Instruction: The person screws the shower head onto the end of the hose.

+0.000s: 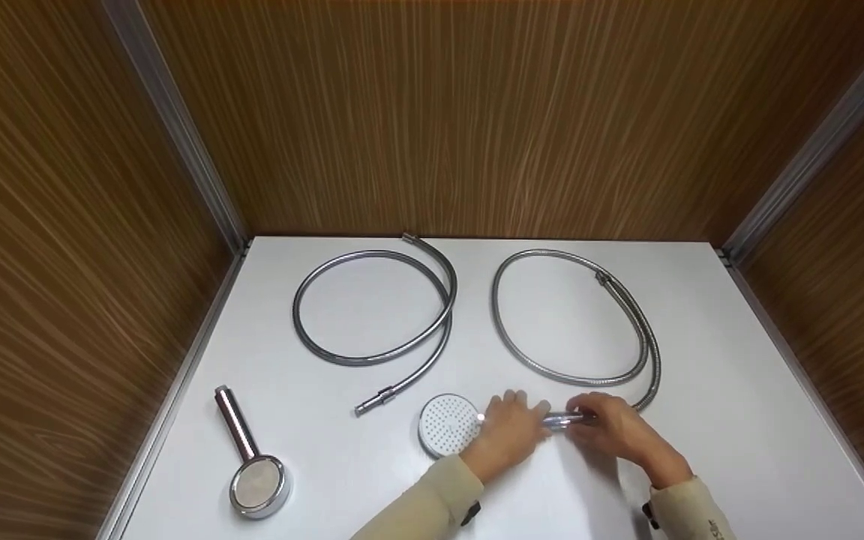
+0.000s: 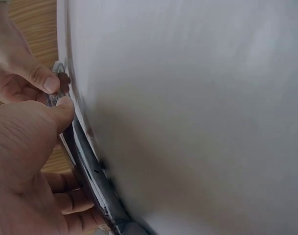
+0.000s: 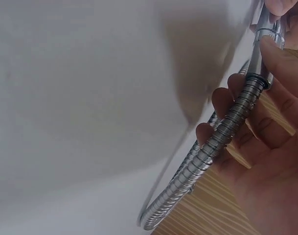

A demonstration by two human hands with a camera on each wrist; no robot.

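My left hand (image 1: pixel 505 430) grips the handle of a chrome shower head (image 1: pixel 450 424), whose round white dotted face turns upward. In the right wrist view, the thumb and fingers of my right hand (image 3: pixel 273 127) hold the smooth metal end fitting (image 3: pixel 259 56) of a ribbed shower hose (image 3: pixel 207 154). That fitting meets the handle's end, close to my left fingertips; how far the two are joined I cannot tell. From my right hand (image 1: pixel 610 424) the hose (image 1: pixel 580 380) runs back into a loop on the white table. The left wrist view shows both thumbs near the joint.
A second shower hose (image 1: pixel 363 361) lies looped at the back left, one end pointing toward the front. Another chrome shower head (image 1: pixel 258 484) rests at the front left of the white table (image 1: pixel 717 360). Wood-grain panels (image 1: pixel 432 112) stand behind and on both sides.
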